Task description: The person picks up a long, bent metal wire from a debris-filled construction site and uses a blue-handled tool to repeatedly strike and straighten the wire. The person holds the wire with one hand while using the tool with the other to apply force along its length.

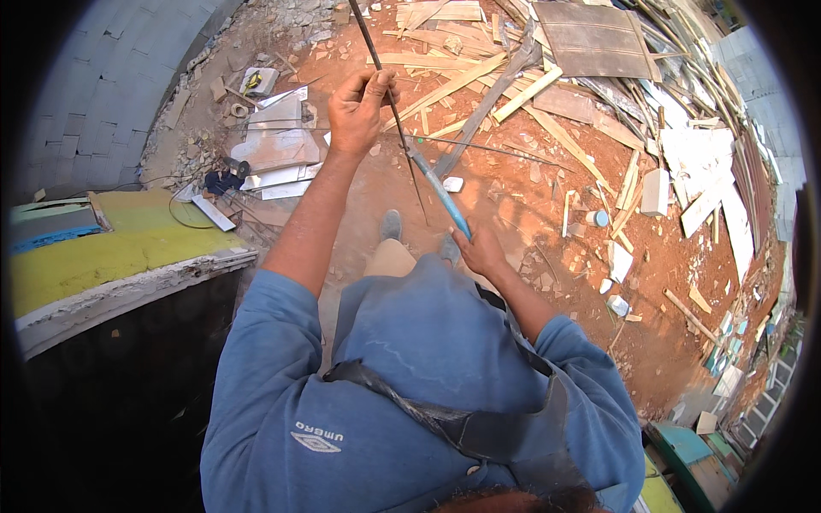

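Note:
My left hand (361,113), raised in front of me, is closed around a long thin dark metal rod (368,36). The rod slants from the top edge down past my hand to a tip above the ground. My right hand (481,251) is wrapped round the lower end of a tool with a light blue tubular handle (446,202). Its narrow grey head (412,150) meets or overlaps the rod just below my left hand; whether it grips the rod I cannot tell.
Loose planks (462,81), a brown panel (594,41) and white board pieces (697,162) litter the reddish ground ahead and right. Stacked flat slabs (278,150) lie left. A yellow-topped ledge (128,248) stands close on my left. A ladder (770,393) is at far right.

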{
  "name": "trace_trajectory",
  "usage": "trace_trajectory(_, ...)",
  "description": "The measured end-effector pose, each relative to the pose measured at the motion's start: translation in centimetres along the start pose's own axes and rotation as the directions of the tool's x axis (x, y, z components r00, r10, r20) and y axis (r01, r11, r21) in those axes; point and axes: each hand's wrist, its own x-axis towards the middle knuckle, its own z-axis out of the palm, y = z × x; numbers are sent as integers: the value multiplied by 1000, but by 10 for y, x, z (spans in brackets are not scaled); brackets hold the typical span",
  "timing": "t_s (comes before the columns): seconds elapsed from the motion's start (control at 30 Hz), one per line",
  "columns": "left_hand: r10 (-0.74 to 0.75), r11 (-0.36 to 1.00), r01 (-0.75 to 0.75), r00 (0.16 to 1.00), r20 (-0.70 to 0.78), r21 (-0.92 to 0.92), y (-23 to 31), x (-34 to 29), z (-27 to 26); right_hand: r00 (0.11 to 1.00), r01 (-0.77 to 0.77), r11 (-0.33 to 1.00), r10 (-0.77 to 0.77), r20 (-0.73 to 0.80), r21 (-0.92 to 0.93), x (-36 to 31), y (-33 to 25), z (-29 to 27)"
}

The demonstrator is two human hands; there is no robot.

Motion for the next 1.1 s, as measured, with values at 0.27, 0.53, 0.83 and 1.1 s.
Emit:
trace_trajectory(0.27, 0, 1000, 0, 999, -40, 8, -7, 13, -7, 996, -83, 996, 83, -13, -30, 9, -22, -2)
trace_trajectory(0.53, -35, 999, 35, 999, 8, 3, -10, 33, -23, 996, -86, 996, 86, -39, -6, 25, -26, 13)
trace_trajectory(0.83, -24, 1000, 23, 1000, -13, -13, -14, 43, -27, 982, -187, 980, 189, 17, -65, 31, -46, 1)
trace_trajectory(1.1, -53, 998, 54, 998, -30, 29, -21, 55, -30, 988, -125, 992, 124, -94, -3, 45, -25, 37)
